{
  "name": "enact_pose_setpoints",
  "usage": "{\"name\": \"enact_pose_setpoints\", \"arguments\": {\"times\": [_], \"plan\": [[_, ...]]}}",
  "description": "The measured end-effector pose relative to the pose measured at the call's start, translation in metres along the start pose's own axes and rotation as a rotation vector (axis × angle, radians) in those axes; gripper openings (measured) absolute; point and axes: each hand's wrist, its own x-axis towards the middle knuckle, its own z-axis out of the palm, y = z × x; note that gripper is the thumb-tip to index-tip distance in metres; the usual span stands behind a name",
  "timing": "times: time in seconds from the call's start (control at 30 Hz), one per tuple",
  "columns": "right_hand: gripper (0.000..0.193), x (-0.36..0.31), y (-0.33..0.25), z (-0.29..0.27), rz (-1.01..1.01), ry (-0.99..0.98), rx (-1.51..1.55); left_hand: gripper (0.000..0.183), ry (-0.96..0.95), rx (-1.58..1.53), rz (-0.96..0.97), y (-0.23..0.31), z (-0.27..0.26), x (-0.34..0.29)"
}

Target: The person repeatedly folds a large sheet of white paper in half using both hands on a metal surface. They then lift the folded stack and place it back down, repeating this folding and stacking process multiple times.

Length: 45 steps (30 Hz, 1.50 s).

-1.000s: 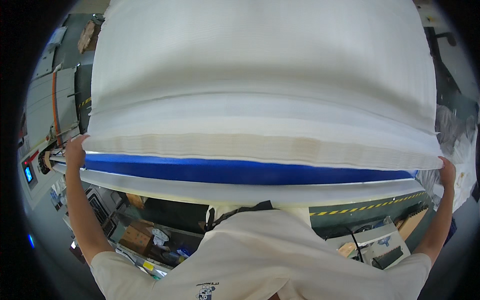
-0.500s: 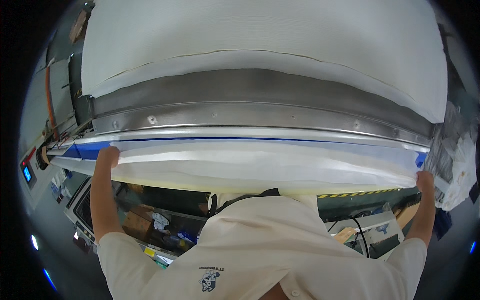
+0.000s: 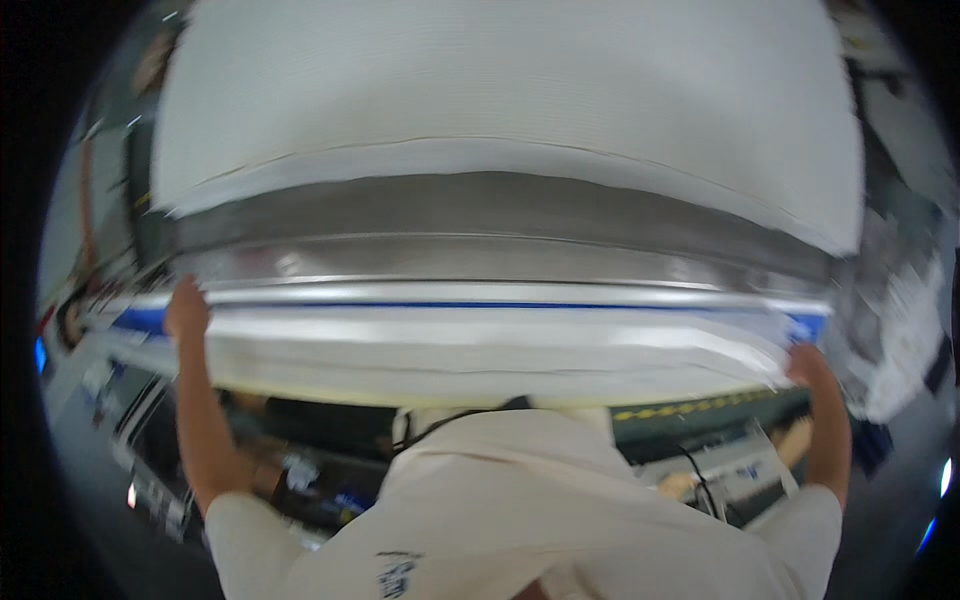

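Observation:
A long white sheet (image 3: 480, 355), soft and creased like thin film or fabric, lies stretched between my two hands along a metal bar with a blue strip (image 3: 128, 320). At its left end my left hand (image 3: 187, 310) is closed on the sheet's corner, the fingertips up by the bar; motion smears the fingers. My right hand (image 3: 806, 366) is closed on the sheet's right edge, lower than the left and just below the blue strip's end. Diagonal folds run in the sheet towards the right hand. A pale yellowish edge (image 3: 330, 400) shows along its near side.
Beyond the bar stands a grey metal plate (image 3: 500, 205), with a large white ribbed slab of material (image 3: 510, 80) behind it. Crumpled clear plastic (image 3: 885, 340) hangs at the right. Below the sheet are a cluttered shelf (image 3: 330, 480) and a light-coloured box with a black cable (image 3: 715, 475).
My left hand has moved up and outward towards the metal bar. My right hand has come slightly inward, and the sheet's right part now folds more. The whole view has shifted and blurred.

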Motion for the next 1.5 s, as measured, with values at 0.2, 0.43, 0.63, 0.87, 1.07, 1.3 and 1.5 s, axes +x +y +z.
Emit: {"name": "enact_pose_setpoints", "arguments": {"times": [0.2,0.43,0.63,0.87,1.07,1.3,1.5], "plan": [[0.061,-0.029,-0.037,-0.059,-0.187,-0.003,0.465,0.028,0.096,-0.231,0.085,0.123,-0.050,-0.046],[0.058,-0.034,-0.078,-0.083,-0.214,0.119,0.699,0.025,0.151,-0.312,0.077,0.108,-0.029,-0.048],[0.062,-0.048,-0.159,-0.102,-0.471,0.262,0.746,0.021,0.386,-0.664,0.425,0.152,-0.048,-0.094],[0.046,-0.092,-0.244,-0.141,-0.777,0.478,0.617,0.047,-0.119,-1.040,1.317,0.347,-0.133,-0.246],[0.052,-0.119,-0.307,-0.184,-0.969,0.398,0.566,0.042,-0.361,-0.678,1.431,0.380,-0.118,-0.271],[0.053,-0.093,-0.387,-0.252,-1.437,-0.153,1.382,0.026,-0.323,-0.551,1.246,0.308,-0.113,-0.244],[0.072,-0.097,-0.482,-0.272,-1.373,-0.884,1.530,0.023,-0.060,-0.770,1.219,0.279,-0.099,-0.247]]}}
